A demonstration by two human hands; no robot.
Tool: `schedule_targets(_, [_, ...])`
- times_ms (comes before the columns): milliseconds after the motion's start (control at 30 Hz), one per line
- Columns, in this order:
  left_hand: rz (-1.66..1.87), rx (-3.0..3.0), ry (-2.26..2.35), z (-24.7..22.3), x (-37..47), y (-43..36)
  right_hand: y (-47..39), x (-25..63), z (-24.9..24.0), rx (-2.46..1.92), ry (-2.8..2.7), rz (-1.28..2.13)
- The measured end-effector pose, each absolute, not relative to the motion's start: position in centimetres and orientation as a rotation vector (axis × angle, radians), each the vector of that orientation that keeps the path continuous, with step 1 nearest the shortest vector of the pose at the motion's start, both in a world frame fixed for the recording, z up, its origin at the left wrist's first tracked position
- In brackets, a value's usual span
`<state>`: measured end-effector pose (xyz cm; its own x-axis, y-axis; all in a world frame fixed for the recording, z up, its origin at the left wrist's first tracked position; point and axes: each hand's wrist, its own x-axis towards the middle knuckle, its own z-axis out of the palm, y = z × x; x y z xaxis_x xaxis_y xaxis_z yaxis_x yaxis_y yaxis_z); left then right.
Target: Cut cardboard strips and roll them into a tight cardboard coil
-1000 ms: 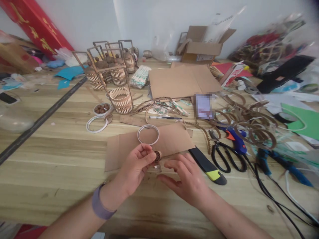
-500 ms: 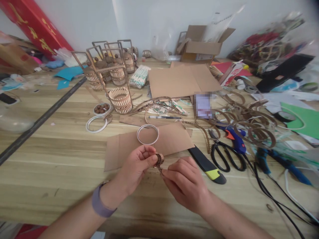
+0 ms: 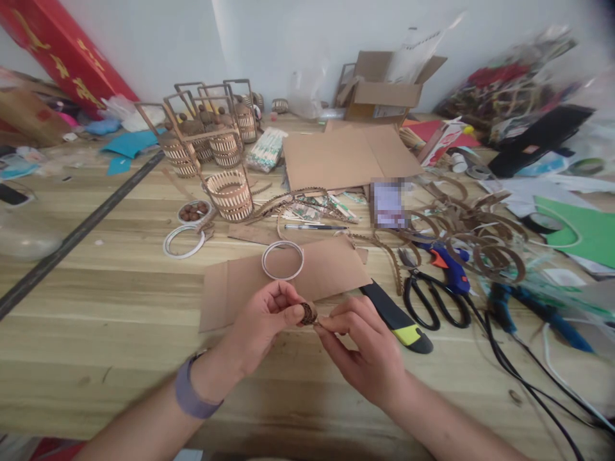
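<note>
A small tight coil of brown corrugated cardboard strip (image 3: 309, 313) is pinched between the thumb and fingers of my left hand (image 3: 264, 323). My right hand (image 3: 361, 349) is closed at the coil's right side, its thumb and forefinger on what looks like the strip's end. Both hands hover above the near edge of a flat cardboard piece (image 3: 331, 266). Just beyond them lies a roll of white tape (image 3: 283, 276). To the right of my right hand is a black utility knife (image 3: 398, 317) with a yellow-green patch.
Black-handled scissors (image 3: 435, 301), a blue glue gun (image 3: 451, 266) with cables and blue-handled pliers (image 3: 542, 314) lie at right. Loose cardboard strips (image 3: 500, 253) pile beyond. Slatted miniature baskets (image 3: 230, 195) with tall handles stand back left, near a dish of brown balls (image 3: 195, 211).
My right hand has moved up slightly, closer to the coil, and its fingers have shifted their pinch. The coil has turned a little in my left hand.
</note>
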<state>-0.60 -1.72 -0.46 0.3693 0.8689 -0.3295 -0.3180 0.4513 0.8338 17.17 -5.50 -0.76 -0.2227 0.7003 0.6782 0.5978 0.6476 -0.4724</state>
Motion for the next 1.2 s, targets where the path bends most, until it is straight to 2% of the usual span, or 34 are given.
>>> schedule_targets(233, [0.852,0.84,0.833,-0.7,-0.9,-1.8,-5.5,17.1,-0.7,-1.026,-1.861,0.17])
schedule_targets(433, [0.831,0.957,0.814,-0.3,-1.1,-1.6,-5.4,17.3,-0.6,-1.078,-1.845,0.333])
schedule_targets(833, [0.679,1.14,0.799,-0.6,-2.1,-1.5,-4.7,18.0,-0.4,-1.214,-1.593,1.095])
schedule_targets(1200, [0.579,0.642,0.63,-1.0,-1.0,-1.7,-4.3,18.3,-0.6,-1.003,-1.82,0.945])
